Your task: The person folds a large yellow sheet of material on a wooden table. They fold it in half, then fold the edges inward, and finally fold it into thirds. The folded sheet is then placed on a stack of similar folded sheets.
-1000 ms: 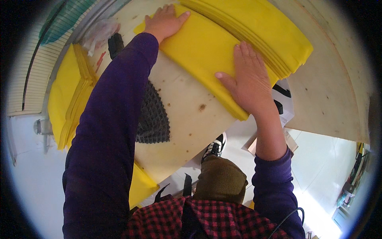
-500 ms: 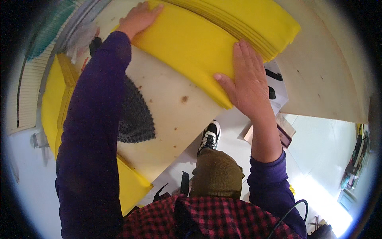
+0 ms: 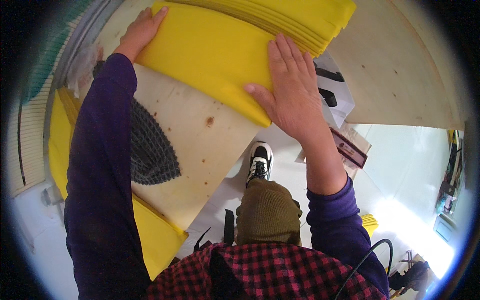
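Grey cloth (image 3: 152,150) on the table (image 3: 200,162); a ribbed panel (image 3: 35,142) to the table's left; black straps (image 3: 328,97) and a red-rimmed box (image 3: 357,156) to the table's right

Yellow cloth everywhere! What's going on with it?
Someone's left hand touches the left end of a folded yellow cloth on a pale table, while the right hand lies spread on its right end. A layered yellow stack sits just beyond. A dark grey textured piece lies nearer, partly hidden by the purple sleeve.
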Demonstrator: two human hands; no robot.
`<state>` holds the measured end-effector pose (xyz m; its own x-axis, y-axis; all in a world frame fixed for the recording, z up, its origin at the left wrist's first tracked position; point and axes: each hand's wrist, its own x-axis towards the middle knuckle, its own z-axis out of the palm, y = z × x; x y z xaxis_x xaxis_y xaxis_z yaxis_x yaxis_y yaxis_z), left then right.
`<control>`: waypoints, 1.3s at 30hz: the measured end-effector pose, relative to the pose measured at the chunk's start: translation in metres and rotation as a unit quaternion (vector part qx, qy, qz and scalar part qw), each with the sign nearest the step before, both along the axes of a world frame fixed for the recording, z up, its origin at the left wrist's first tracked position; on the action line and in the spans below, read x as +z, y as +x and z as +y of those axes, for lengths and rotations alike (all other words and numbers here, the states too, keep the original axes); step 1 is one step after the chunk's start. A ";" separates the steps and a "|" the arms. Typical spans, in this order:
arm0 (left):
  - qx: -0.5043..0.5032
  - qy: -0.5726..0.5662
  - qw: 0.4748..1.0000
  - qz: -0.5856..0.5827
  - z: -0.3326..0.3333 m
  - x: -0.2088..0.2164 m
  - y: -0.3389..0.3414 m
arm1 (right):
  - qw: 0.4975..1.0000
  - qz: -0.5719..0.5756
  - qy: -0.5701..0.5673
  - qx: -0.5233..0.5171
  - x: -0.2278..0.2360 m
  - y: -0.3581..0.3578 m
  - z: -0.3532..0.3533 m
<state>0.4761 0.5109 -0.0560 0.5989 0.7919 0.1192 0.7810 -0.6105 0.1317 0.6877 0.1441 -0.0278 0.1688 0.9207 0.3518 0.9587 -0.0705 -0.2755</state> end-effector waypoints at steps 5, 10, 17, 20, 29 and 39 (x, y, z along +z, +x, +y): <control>0.066 -0.004 0.996 -0.056 -0.021 0.009 0.007 | 1.000 0.015 0.006 -0.021 -0.004 0.000 -0.011; 0.085 -0.015 0.994 -0.070 -0.033 0.019 0.009 | 0.998 0.049 0.022 -0.030 -0.007 -0.003 -0.013; 0.115 0.058 0.991 -0.022 -0.014 0.022 -0.004 | 0.993 0.098 0.057 -0.018 -0.005 -0.001 -0.015; 0.079 0.109 0.991 0.017 -0.005 0.030 -0.018 | 0.991 0.110 0.069 -0.011 -0.002 -0.001 -0.018; 0.036 0.090 0.976 -0.194 -0.136 0.123 -0.089 | 0.988 0.128 0.086 -0.003 0.021 -0.009 -0.040; 0.205 0.101 0.951 -0.207 -0.385 0.168 -0.272 | 0.959 0.199 0.074 0.188 0.060 -0.092 -0.079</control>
<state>0.2042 0.1263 0.1122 0.1136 0.8846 0.4523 0.8657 -0.3115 0.3918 0.5953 0.0651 0.0327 -0.0173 0.8882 0.4591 0.7259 0.3269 -0.6052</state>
